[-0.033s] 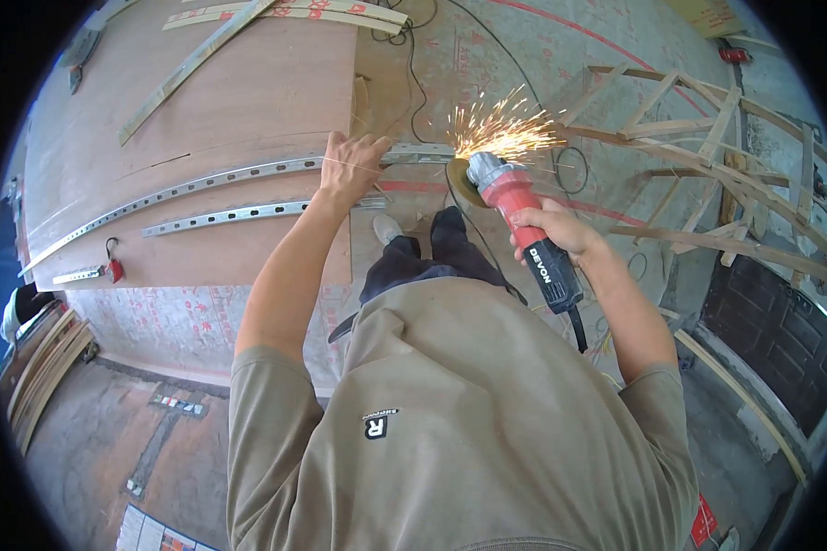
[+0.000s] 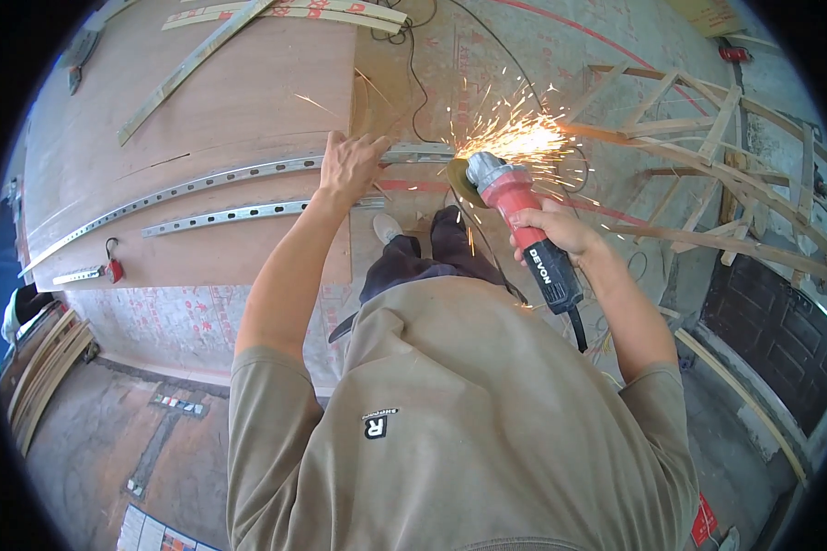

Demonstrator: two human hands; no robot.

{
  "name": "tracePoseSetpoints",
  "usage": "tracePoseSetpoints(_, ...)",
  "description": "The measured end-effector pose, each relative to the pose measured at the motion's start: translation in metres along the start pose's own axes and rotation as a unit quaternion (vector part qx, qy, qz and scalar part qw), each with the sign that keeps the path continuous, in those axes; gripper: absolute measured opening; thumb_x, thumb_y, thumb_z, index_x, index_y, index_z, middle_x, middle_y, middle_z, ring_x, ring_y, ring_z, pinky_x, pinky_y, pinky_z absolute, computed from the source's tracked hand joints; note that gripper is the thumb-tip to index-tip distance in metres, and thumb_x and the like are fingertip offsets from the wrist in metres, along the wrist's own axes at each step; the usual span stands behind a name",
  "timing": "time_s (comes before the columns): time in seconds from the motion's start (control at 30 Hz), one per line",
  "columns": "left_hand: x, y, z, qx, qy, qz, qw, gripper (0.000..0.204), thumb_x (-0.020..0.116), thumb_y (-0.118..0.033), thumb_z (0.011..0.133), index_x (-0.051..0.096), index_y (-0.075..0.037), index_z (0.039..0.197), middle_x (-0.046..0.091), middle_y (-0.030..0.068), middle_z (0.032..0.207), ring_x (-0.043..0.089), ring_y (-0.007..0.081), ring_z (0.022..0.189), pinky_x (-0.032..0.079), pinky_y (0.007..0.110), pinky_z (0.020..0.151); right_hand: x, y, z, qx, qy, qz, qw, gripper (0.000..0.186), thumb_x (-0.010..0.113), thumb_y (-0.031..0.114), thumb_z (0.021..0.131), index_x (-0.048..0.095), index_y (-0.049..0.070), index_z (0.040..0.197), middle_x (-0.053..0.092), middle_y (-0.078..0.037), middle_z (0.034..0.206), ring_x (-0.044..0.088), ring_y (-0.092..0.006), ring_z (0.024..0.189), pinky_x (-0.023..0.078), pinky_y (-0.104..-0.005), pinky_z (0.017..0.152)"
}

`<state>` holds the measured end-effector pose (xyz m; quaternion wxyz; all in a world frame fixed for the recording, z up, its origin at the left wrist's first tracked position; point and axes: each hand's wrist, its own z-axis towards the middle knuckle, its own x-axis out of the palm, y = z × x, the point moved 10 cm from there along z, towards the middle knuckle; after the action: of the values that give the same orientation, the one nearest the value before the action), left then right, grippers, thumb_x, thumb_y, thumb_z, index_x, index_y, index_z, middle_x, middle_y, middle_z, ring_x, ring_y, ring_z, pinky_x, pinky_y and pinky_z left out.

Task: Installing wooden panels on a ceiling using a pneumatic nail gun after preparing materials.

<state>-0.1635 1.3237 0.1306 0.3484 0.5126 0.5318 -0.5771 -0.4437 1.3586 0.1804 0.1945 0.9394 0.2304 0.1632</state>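
On the plywood (image 2: 248,101), your left hand (image 2: 349,165) presses flat the long perforated metal strip (image 2: 239,173); your right hand (image 2: 556,230) grips the red grinder (image 2: 515,207), sparks (image 2: 515,138) flying.

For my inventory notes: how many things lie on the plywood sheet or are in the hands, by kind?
Slotted metal strips: 2
Red angle grinder: 1
Wooden slats: 2
Red-handled hand tool: 1
Total: 6
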Motion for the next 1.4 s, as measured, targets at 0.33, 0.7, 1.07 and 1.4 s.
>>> tracePoseSetpoints(0.33, 0.005, 0.003, 0.002, -0.001, 0.019, 0.022, 1.0, 0.031, 0.074, -0.029, 0.084, 0.064, -0.02, 0.113, 0.071, 0.0039, 0.091, 0.07, 0.0227, 0.09, 0.041, 0.043, 0.086, -0.003, -0.006, -0.001, -0.005, 0.011, 0.032, 0.999, 0.033, 0.069, 0.024, 0.09, 0.053, 0.001, 0.108, 0.065, -0.011, 0.082, 0.069, -0.0202, 0.061, 0.06, -0.0343, 0.055)
tracePoseSetpoints(0.7, 0.0, 0.001, 0.007, -0.008, 0.025, -0.011, 1.0, 0.026, 0.073, -0.032, 0.087, 0.065, -0.017, 0.106, 0.07, 0.0051, 0.09, 0.07, 0.0248, 0.091, 0.042, 0.044, 0.086, -0.006, -0.016, 0.009, -0.018, 0.026, 0.001, 1.0, 0.039, 0.07, 0.025, 0.09, 0.05, 0.003, 0.115, 0.064, -0.01, 0.084, 0.068, -0.0192, 0.062, 0.059, -0.034, 0.054)
tracePoseSetpoints(1.07, 0.005, 0.002, 0.014, -0.01, 0.079, -0.012, 0.997, 0.028, 0.07, -0.038, 0.09, 0.065, -0.015, 0.105, 0.072, 0.0059, 0.092, 0.07, 0.0271, 0.092, 0.042, 0.045, 0.086, -0.003, 0.01, 0.001, -0.201, -0.083, -0.217, 0.952, 0.05, 0.074, 0.024, 0.08, 0.055, -0.001, 0.119, 0.064, -0.011, 0.098, 0.064, -0.0204, 0.083, 0.053, -0.0349, 0.076)
tracePoseSetpoints(1.4, 0.011, 0.006, 0.019, -0.023, 0.13, -0.005, 0.991, 0.034, 0.074, -0.038, 0.088, 0.068, -0.017, 0.114, 0.074, 0.0092, 0.089, 0.07, 0.0281, 0.091, 0.044, 0.043, 0.092, -0.016, -0.008, 0.006, -0.21, -0.161, -0.325, 0.908, 0.065, 0.077, 0.026, 0.074, 0.054, 0.0, 0.129, 0.068, -0.021, 0.113, 0.065, -0.0382, 0.104, 0.05, -0.0422, 0.092)
